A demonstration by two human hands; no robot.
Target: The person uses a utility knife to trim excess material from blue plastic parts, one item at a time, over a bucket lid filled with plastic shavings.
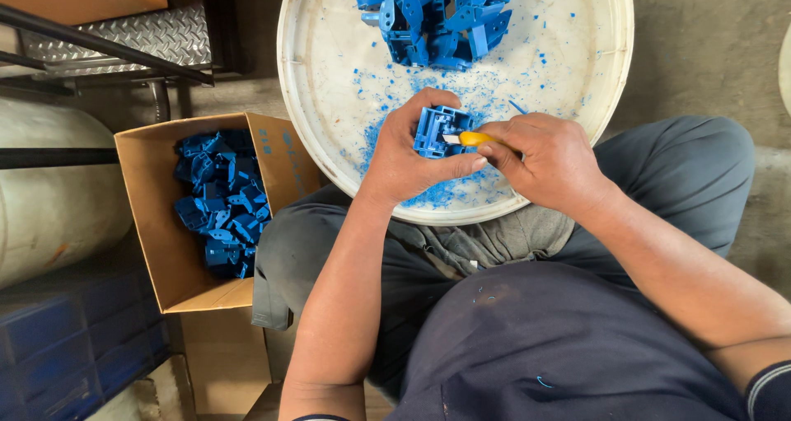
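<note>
My left hand (408, 153) grips a blue plastic moulded part (438, 129) over the near edge of a round white tray (329, 50). My right hand (548, 157) holds a small yellow-handled knife (471, 139), and its short blade touches the right side of the part. A heap of similar blue plastic parts (441, 17) lies at the far side of the tray. Blue shavings (449, 192) are scattered over the tray's bottom, thickest under my hands.
A cardboard box (148, 223) with several blue parts (218, 203) stands at my left knee. Dark blue crates (66, 339) sit at the lower left, a pale cylinder (49, 198) and a metal tread plate (140, 38) beyond. The concrete floor (709, 42) lies to the right.
</note>
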